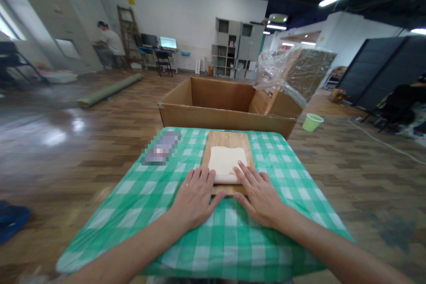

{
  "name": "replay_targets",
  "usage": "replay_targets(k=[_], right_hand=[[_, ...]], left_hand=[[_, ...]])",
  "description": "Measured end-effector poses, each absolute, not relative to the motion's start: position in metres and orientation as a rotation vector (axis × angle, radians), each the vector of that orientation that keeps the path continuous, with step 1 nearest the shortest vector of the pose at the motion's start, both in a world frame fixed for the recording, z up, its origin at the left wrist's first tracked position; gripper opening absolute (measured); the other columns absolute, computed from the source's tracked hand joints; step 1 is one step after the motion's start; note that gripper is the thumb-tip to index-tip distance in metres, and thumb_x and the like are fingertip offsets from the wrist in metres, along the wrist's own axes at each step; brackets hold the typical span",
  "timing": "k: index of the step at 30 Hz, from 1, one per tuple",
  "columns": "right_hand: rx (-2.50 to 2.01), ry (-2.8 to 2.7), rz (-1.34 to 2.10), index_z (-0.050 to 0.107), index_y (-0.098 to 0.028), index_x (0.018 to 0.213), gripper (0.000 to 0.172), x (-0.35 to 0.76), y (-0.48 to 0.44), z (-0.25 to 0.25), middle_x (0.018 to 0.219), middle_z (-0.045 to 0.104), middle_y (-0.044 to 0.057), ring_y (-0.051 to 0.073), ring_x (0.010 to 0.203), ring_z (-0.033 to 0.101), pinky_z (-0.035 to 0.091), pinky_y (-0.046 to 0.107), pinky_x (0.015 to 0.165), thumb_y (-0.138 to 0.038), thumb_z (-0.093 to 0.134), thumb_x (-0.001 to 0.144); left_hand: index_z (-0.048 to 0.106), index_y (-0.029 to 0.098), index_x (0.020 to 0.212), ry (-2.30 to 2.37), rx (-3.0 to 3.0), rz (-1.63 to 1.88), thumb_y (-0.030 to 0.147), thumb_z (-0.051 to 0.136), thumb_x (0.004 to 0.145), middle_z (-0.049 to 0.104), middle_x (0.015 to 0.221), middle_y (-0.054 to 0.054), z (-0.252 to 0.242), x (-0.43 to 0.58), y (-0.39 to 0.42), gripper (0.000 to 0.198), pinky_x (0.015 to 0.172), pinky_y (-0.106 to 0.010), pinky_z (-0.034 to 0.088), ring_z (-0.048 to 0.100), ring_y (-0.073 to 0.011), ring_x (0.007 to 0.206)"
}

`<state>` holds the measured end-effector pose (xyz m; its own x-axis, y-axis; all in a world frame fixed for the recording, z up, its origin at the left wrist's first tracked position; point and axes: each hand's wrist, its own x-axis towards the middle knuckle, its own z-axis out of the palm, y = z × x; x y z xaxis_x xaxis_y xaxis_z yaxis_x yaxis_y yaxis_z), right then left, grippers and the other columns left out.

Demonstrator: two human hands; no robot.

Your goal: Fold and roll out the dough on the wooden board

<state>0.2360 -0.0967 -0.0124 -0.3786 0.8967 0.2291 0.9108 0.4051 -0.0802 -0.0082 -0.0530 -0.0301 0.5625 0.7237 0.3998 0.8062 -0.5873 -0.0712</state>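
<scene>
A pale, flat sheet of dough (227,159) lies on a wooden cutting board (229,138). Along its near side runs a thin pale roll (227,179), which looks like the dough's own edge turned over; both its ends are hidden under my hands. My left hand (196,195) rests on the left end, fingers stretched forward and thumb pointing inward at the board's near edge. At the right end lies my right hand (258,193), its fingers spread over the dough and the thumb reaching inward. The two thumbs are apart.
A green-and-white checked cloth (143,213) covers the table. A blurred-out flat object (162,148) lies at the back left. Beyond the table stands an open cardboard box (219,116), with a plastic-wrapped piece (299,71) at its right. A light green bucket (312,122) stands on the floor.
</scene>
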Motion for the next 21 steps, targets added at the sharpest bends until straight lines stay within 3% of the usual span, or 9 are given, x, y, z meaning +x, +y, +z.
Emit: replay_targets(k=[4, 10, 13, 21], right_hand=[[-1.628, -2.45, -0.065, 0.027, -0.023, 0.166, 0.064, 0.24, -0.084, -0.004, 0.171, 0.03, 0.012, 0.034, 0.15, 0.04, 0.041, 0.053, 0.11, -0.053, 0.028, 0.11], [-1.676, -2.39, -0.18, 0.045, -0.017, 0.156, 0.061, 0.244, -0.048, 0.002, 0.16, 0.046, 0.018, 0.034, 0.137, 0.051, 0.044, 0.05, 0.108, -0.052, 0.028, 0.11], [-1.677, -2.38, -0.179, 0.047, -0.018, 0.153, 0.056, 0.247, -0.023, 0.002, 0.149, 0.056, 0.016, 0.031, 0.132, 0.053, 0.044, 0.047, 0.108, -0.049, 0.027, 0.111], [-1.712, -2.509, -0.288, 0.061, -0.022, 0.135, 0.04, 0.255, 0.053, 0.007, 0.135, 0.062, 0.013, 0.03, 0.13, 0.051, 0.04, 0.049, 0.109, -0.041, 0.033, 0.112]], left_hand=[[0.059, 0.014, 0.128, -1.26, -2.584, -0.502, 0.058, 0.041, 0.103, 0.065, 0.123, -0.019, -0.019, -0.01, -0.044, 0.054, 0.102, -0.052, 0.046, 0.058, -0.036, 0.117], [0.062, 0.016, 0.114, -1.246, -2.679, -0.457, 0.042, 0.033, 0.109, 0.068, 0.11, -0.014, -0.006, -0.01, -0.01, 0.039, 0.087, -0.039, 0.051, 0.064, -0.0276, 0.102], [0.063, 0.015, 0.11, -1.298, -2.628, -0.424, 0.042, 0.028, 0.111, 0.069, 0.106, -0.014, -0.007, -0.005, 0.014, 0.044, 0.089, -0.038, 0.05, 0.065, -0.0268, 0.101], [0.066, 0.013, 0.109, -1.439, -2.513, -0.365, 0.035, 0.026, 0.111, 0.071, 0.108, -0.016, 0.001, 0.021, 0.08, 0.046, 0.09, -0.039, 0.05, 0.067, -0.027, 0.102]])
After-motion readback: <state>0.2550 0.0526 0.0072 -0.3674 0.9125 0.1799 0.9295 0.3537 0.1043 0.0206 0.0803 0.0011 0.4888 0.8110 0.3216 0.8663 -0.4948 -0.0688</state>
